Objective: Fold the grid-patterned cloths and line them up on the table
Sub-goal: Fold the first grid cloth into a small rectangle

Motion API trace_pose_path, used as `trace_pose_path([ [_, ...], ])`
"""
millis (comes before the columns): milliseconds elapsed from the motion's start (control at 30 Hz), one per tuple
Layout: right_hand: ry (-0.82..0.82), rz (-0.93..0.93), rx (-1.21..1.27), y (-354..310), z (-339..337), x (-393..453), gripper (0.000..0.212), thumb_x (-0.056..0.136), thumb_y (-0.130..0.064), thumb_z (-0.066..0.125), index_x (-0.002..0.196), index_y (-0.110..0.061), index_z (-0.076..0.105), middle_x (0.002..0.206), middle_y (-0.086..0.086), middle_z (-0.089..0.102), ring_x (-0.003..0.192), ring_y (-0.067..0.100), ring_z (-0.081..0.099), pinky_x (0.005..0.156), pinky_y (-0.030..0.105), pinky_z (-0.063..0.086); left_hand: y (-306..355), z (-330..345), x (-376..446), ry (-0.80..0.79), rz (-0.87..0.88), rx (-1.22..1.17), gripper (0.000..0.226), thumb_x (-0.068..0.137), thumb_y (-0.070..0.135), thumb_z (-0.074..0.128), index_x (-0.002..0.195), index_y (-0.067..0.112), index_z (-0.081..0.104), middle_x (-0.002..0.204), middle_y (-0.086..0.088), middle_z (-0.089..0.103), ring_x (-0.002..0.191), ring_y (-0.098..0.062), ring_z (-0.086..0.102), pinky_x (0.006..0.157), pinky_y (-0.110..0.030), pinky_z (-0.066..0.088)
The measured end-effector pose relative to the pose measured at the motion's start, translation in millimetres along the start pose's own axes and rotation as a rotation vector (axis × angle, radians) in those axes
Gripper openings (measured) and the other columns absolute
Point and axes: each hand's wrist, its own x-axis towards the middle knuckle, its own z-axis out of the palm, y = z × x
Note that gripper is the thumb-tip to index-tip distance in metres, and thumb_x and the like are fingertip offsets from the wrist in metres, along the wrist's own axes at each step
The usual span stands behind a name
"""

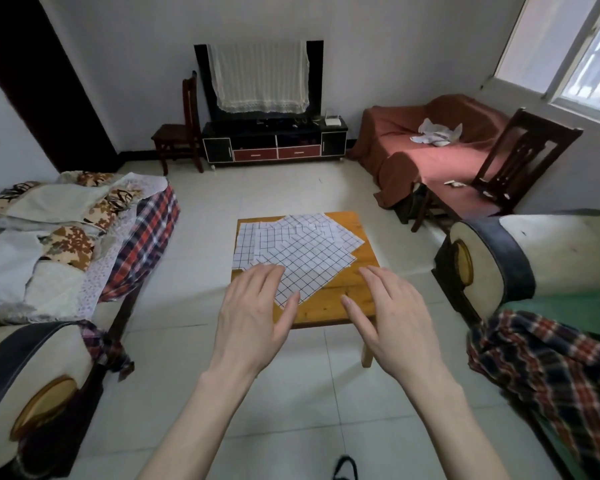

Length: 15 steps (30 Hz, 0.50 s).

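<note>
Both the left hand and right hand hover spread and empty over the table, the loose grid-patterned cloths just beyond their fingertips, seemingly thin, limp, light, best pinched at corners

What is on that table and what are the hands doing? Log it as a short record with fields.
surface: small wooden table
cloths: grid-patterned cloths, several, spread flat and overlapping in a loose pile, none folded yet
left hand: open, fingers straight, over the near corner of the top cloth
right hand: open, over the table's bare near right part, holding nothing
contact: cannot tell whether either hand touches
task stage: folding not begun
</note>
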Motion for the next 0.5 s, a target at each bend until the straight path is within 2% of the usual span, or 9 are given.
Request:
trace_pose_path([
  [200,-0.067,0.009,0.048,28,59,69,0.067,0.103,-0.062,0.037,0.145,-0.013,0.056,0.144,0.004,0.059,0.134,0.024,0.054,0.112,0.045,0.046,-32,70,58,-0.018,0.000,-0.021,0.048,0.102,0.044,0.053,0.133,0.009,0.065,0.135,-0.007,0.066,0.129,-0.025,0.058,0.112,-0.037,0.040],
  [400,-0.116,0.059,0.103,64,103,149,0.069,0.103,-0.065,0.032,0.148,-0.016,0.052,0.147,0.002,0.056,0.135,0.019,0.051,0.115,0.037,0.040,-58,133,126,-0.087,-0.084,-0.006,0.052,0.103,0.047,0.050,0.138,0.010,0.062,0.138,-0.006,0.066,0.134,-0.023,0.056,0.115,-0.036,0.040],
  [500,-0.119,0.097,0.141,81,129,184,0.073,0.102,-0.068,0.030,0.148,-0.016,0.052,0.148,0.002,0.056,0.136,0.020,0.051,0.115,0.040,0.042,-67,161,159,-0.093,-0.093,0.020,0.052,0.104,0.048,0.048,0.138,0.011,0.062,0.138,-0.006,0.066,0.135,-0.023,0.055,0.116,-0.036,0.037],
])
